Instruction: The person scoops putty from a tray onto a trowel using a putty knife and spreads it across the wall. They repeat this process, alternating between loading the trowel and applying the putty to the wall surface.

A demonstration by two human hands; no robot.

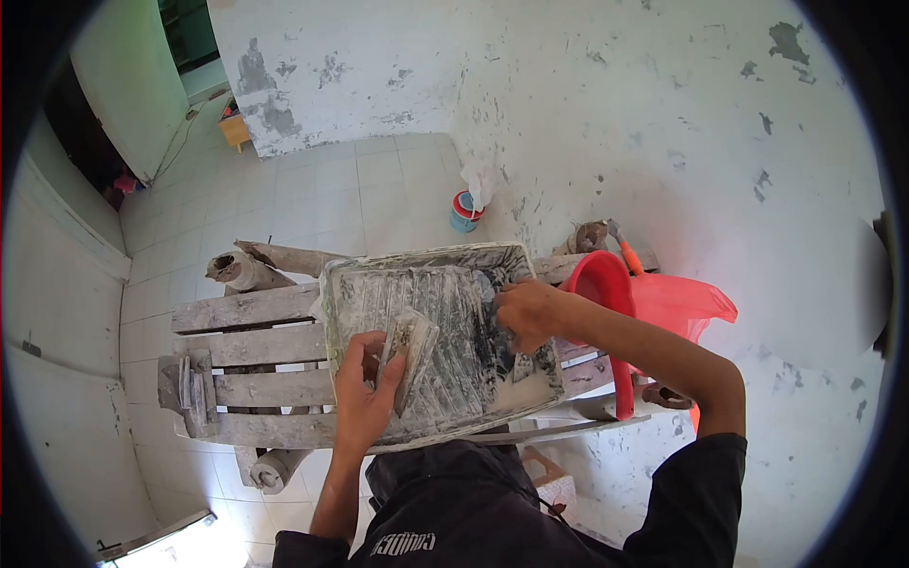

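The slatted wooden surface [270, 347] runs across the middle of the frame and carries the tray [461, 369], which lies at the centre, its ribbed floor and rim coated in pale and dark smears. The tray looks stiff, probably light in itself but weighted by whatever paste clings to it; its rim, taken on two opposite sides, seems the surest hold, though the coating may be slippery. The red bucket [603, 276] sits just beside its right end. The left hand [366, 393] is closed around the lower left part of a flat, rectangular tool [415, 352], tilted over the tray's left half. That tool looks light, rigid and slick, best held by its edges. The right hand [530, 314] reaches into the tray's right side, fingers curled downward; whether it grips anything cannot be told.
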